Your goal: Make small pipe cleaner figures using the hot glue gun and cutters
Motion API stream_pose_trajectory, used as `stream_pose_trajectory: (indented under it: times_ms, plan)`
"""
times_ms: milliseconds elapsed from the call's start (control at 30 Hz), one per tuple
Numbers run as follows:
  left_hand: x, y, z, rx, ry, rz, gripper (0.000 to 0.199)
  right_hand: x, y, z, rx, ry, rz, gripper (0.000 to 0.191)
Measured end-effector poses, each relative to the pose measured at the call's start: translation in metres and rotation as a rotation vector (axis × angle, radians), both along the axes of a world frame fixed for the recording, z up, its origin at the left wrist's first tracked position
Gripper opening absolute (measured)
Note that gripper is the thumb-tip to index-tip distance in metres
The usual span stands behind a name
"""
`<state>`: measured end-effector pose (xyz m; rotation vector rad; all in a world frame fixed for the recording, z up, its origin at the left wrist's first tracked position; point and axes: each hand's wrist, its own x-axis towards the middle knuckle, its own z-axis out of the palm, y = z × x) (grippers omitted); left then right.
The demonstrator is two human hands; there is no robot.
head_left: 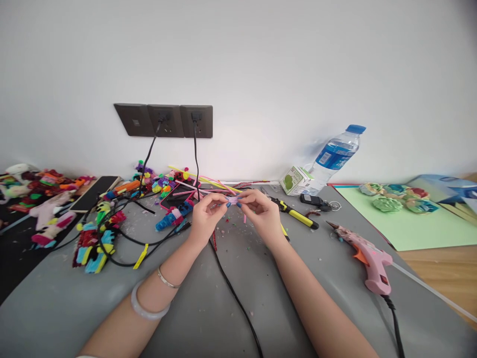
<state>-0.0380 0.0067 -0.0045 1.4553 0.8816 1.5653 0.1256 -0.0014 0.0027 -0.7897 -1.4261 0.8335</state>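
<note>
Between my two hands, above the middle of the grey table, is a small light purple piece (233,200), pinched at both ends. My left hand (209,217) grips its left end between thumb and forefinger. The right end is held the same way by my right hand (260,215). Pink and yellow fuzzy stems (190,187) lie behind my hands. Just left of my left hand is a blue and pink fuzzy figure (174,217). Yellow and black pliers (298,215) rest beyond my right hand, partly covered by it.
A pink glue gun (372,258) lies at the right, its cord running forward. Behind it are a key fob (312,200), a small box (295,180) and a tilted bottle (337,155). Paper flowers (387,204) sit far right. Black cables (233,293) and fuzzy figures (96,246) occupy the left.
</note>
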Motion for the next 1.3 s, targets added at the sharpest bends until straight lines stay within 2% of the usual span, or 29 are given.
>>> stream_pose_trajectory:
  times_ms: [133,333,567,733,1300]
  plan:
    - [0.0003,0.0011,-0.0004,0.016,-0.014,0.001,0.016,-0.0010,0.0001,-0.0003,0.001,0.017,0.010,0.001]
    - [-0.0003,0.0024,-0.0024,0.047,-0.035,-0.019,0.015,-0.0014,0.0006,-0.0026,-0.055,0.027,0.000,0.015]
    - [0.0006,0.0015,-0.0032,0.034,-0.043,-0.029,0.016,0.0002,-0.0013,0.0022,0.106,-0.098,-0.036,0.007]
    - [-0.0006,0.0030,-0.0046,-0.008,-0.060,-0.050,0.022,0.0011,-0.0017,0.0010,0.108,-0.114,-0.072,0.009]
    - [-0.0011,0.0056,-0.0067,-0.122,-0.159,-0.088,0.017,0.0037,-0.0031,0.0050,0.164,-0.170,-0.114,0.013]
